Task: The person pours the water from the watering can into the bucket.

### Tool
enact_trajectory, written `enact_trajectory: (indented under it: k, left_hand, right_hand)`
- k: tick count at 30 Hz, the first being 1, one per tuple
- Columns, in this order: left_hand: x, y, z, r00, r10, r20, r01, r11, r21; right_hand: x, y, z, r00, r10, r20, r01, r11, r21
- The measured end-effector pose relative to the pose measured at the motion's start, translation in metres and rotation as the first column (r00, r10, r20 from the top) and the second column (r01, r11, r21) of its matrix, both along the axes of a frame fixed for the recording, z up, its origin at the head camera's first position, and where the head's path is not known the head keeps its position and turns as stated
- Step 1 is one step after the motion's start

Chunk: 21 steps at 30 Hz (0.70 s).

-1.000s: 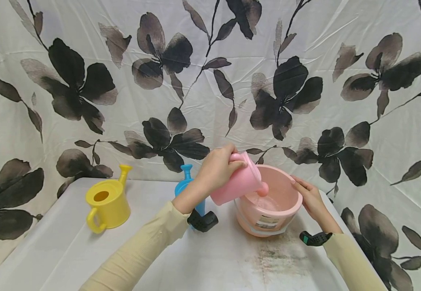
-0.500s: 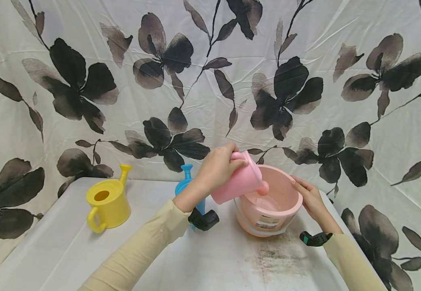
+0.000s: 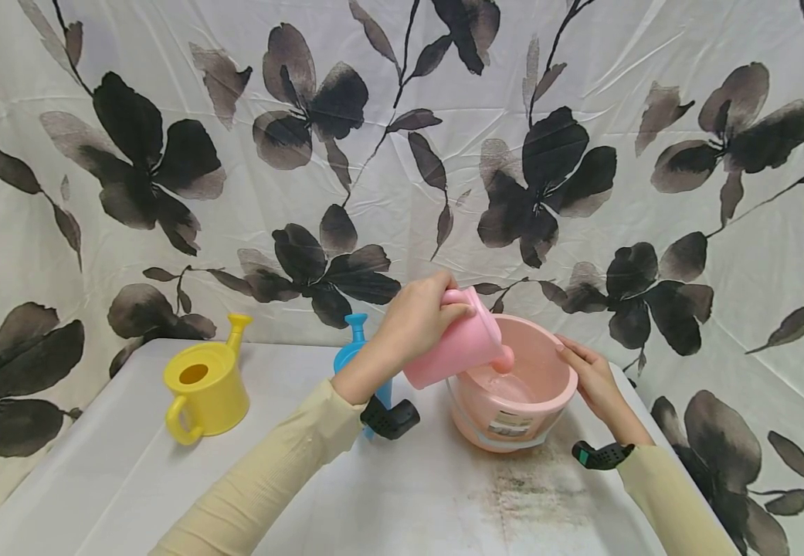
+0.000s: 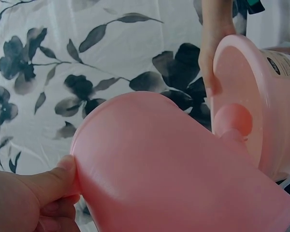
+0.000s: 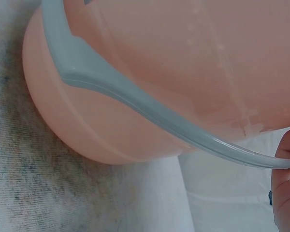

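My left hand (image 3: 415,320) grips the handle of a pink watering can (image 3: 453,351), its thumb pressed on the can's top edge. The can is tilted to the right, and its round spout head (image 3: 503,360) hangs just inside the mouth of a light pink bucket (image 3: 467,417). A glossy patch shows on the bucket's inside below the spout. My right hand (image 3: 592,378) holds the bucket's right rim, thumb on the edge and fingers along the outer side. In the right wrist view, the bucket's grey handle (image 5: 135,104) hangs against its wall and crosses the fingers.
A yellow watering can (image 3: 210,394) stands on the white table (image 3: 290,494) at the left. Behind my left forearm is a blue watering can (image 3: 353,351), partly hidden. Dark stains (image 3: 530,494) mark the cloth before the bucket. A flowered curtain (image 3: 402,177) hangs behind.
The pink watering can and my left hand have risen very slightly, the spout staying over the bucket. My right hand and the bucket hold still.
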<state>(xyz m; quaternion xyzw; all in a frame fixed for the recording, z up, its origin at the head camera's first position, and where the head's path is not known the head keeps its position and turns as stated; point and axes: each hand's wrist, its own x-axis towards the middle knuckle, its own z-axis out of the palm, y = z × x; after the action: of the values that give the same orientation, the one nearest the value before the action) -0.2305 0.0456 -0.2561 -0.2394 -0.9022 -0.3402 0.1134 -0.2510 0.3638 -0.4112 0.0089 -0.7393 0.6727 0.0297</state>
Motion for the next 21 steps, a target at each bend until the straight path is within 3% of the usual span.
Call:
enact_trajectory:
  k: [21]
  left_hand:
    - [0.0025,0.0046,0.0017,0.999,0.024,-0.033,-0.025,0.998,-0.053]
  right_hand:
    - [-0.0007,0.0004,-0.001,1.0,-0.004,-0.004,0.003,1.0,-0.004]
